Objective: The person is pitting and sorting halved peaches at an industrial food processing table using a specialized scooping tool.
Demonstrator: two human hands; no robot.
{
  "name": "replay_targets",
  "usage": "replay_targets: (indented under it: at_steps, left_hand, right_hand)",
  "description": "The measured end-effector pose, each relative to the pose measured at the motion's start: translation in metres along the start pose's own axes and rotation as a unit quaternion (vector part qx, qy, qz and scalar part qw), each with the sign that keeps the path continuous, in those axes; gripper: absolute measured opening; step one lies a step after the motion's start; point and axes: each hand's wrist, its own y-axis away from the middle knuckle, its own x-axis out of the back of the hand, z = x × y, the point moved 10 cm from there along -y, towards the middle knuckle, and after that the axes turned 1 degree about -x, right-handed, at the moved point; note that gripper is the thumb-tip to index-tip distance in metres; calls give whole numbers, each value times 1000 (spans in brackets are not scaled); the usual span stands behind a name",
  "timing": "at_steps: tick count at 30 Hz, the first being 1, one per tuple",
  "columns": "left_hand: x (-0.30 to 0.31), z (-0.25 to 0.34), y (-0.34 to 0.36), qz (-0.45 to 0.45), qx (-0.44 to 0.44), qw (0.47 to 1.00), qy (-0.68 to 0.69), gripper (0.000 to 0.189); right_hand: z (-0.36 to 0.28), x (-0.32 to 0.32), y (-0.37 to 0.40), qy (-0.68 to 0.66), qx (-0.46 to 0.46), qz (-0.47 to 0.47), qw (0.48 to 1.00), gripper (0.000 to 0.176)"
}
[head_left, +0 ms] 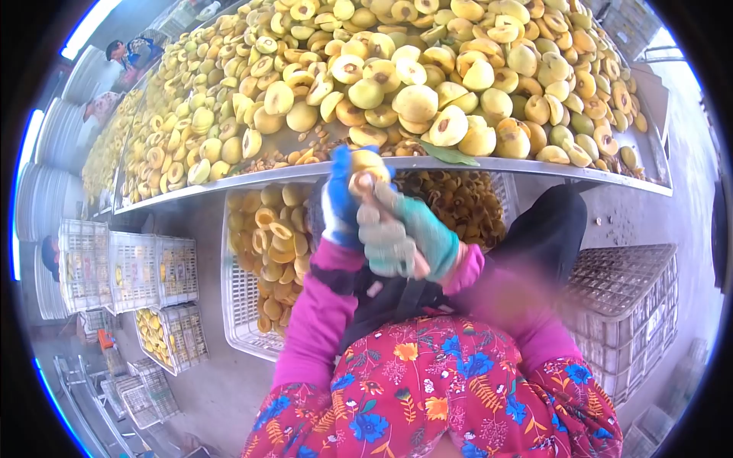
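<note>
My left hand (341, 200), in a blue and white glove, is closed around a yellow peach (367, 162) just in front of the metal table's near edge. My right hand (405, 233), in a teal and white glove, presses against the fruit's near side. Its fingers are curled and slightly blurred; whatever they grip is hidden. Beyond both hands, a big heap of halved yellow peaches (412, 103) covers the metal table (298, 174). Loose brown pits and a green leaf (449, 153) lie along its near edge.
Below the table stand a white crate (243, 309) of peach halves and another container of brown pits or scraps (454, 200). An upturned crate (622, 286) is at right. Stacked crates (126, 263) stand left. Another person (134, 55) is at the far left.
</note>
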Motion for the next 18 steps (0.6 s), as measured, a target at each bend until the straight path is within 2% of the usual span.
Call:
replay_targets:
  at_steps: [1,2,3,4,5,6,7,8,9,10,11,12,13,15,16,17,18]
  left_hand:
    - [16,24,7,28,-136,981,-136,36]
    - [39,22,18,64,-31,997,-9,33]
    - [57,25,31,98,73,985,118,30]
    - [88,51,34,157,81,974,-138,28]
    - [115,79,32,205,81,897,-384,26]
    - [103,106,15,131,-120,783,-597,33]
    - [73,102,9,40,-303,588,-749,43]
    - [80,94,-29,113,-51,735,-666,54]
    - [32,99,-36,107,-1,777,-620,55]
    - [11,74,-63,49,2,698,-714,59]
    - [-9,40,-84,-32,1,666,-745,59]
    - [-19,14,-92,-88,83,632,-765,56]
    - [-32,17,-94,-98,49,630,-769,48]
    - [-29,13,-102,-114,-93,669,-728,39]
    - [-38,35,-90,-124,-81,663,-734,34]
    - [-28,52,-84,-45,-143,683,-715,32]
    - [-25,61,-79,-43,-188,700,-687,32]
  right_hand:
    - [8,-6,5,2,15,44,999,40]
    - [10,-3,10,25,11,59,998,41]
    - [9,0,19,48,8,72,996,42]
    - [2,41,35,23,23,146,989,42]
    - [-6,92,52,0,41,219,975,43]
    - [-7,139,79,-4,65,376,924,42]
    - [-1,146,86,-28,37,419,907,40]
    - [-9,133,80,26,53,414,908,39]
    - [-14,113,72,77,68,408,907,39]
    - [-16,99,66,79,71,409,906,39]
    - [-38,85,67,190,119,437,871,38]
    - [-59,70,72,296,166,460,820,37]
    - [-65,66,73,296,173,463,817,37]
    - [-93,44,80,409,252,469,742,35]
    - [-99,36,80,420,268,473,727,31]
    - [-101,33,76,415,269,472,730,31]
    - [-106,23,70,462,285,458,704,32]
